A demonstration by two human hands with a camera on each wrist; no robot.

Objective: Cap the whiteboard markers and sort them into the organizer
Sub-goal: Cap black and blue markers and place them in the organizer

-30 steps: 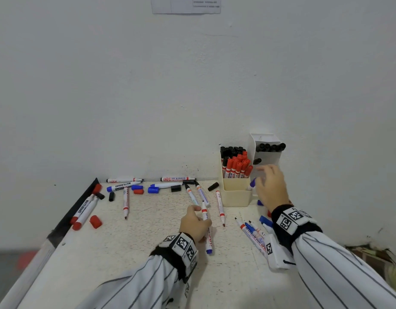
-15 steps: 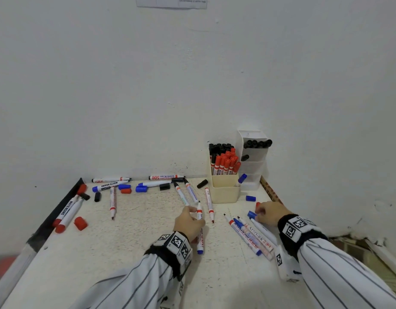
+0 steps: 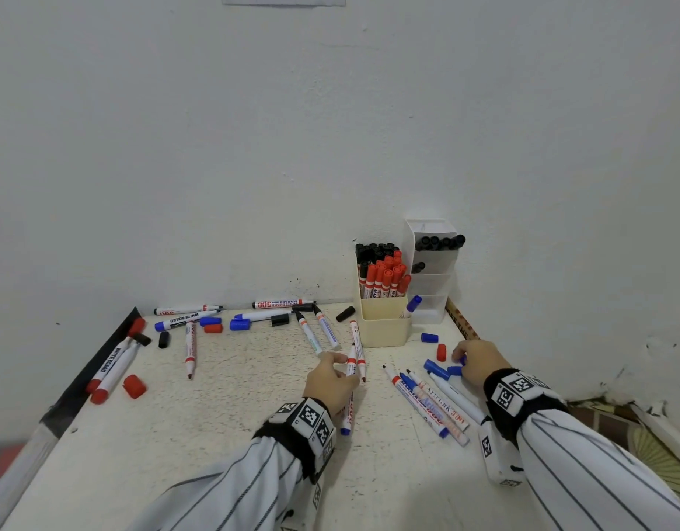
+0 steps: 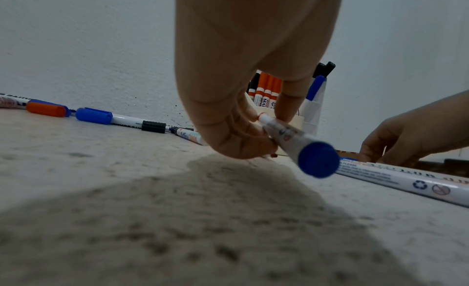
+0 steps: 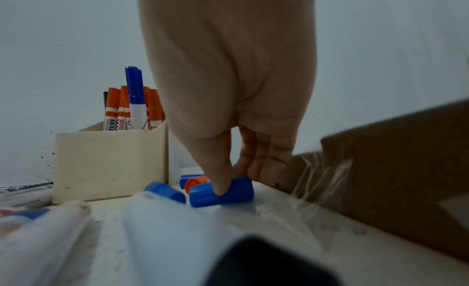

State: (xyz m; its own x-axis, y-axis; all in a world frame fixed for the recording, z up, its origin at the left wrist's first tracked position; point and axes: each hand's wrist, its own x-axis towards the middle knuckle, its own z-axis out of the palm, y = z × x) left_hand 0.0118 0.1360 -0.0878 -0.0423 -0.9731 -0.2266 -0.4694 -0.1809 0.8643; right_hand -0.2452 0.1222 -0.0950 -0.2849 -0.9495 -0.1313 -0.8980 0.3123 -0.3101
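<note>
- The left hand (image 3: 332,381) has its fingers curled round a white-barrelled marker with a blue end plug (image 4: 299,146), holding it low over the speckled cream tabletop (image 3: 231,408); its writing end, with a red band near it, is uncapped and points toward the wall
- The right hand (image 3: 478,362) pinches a loose ribbed blue plastic cap (image 5: 223,192) between thumb and fingers, the cap on or just above the table, just beside a second blue cap (image 5: 164,191) and an orange-red cap (image 5: 194,183)
- Likely slip: the held marker mixes a red band and a blue plug, so its ink colour is hard to judge; a blue cap may be the wrong match (the tip itself is hidden by the fingers)
- The caps lie crowded together, so lifting one could knock its neighbours rolling toward the table's right edge
- Bringing cap to marker, the bare tip could brush fingers or the tabletop and leave ink
- A cap pushed on crooked or not fully home could come off later in the cream plastic organizer box (image 3: 384,327), already packed with red-capped and black-capped markers
- The white tiered organizer (image 3: 432,300) beside it holds one blue-capped marker (image 3: 413,305) leaning out; a careless drop there could tip it
- Several uncapped markers (image 3: 434,408) lie between the hands, easy to sweep with a sleeve
</note>
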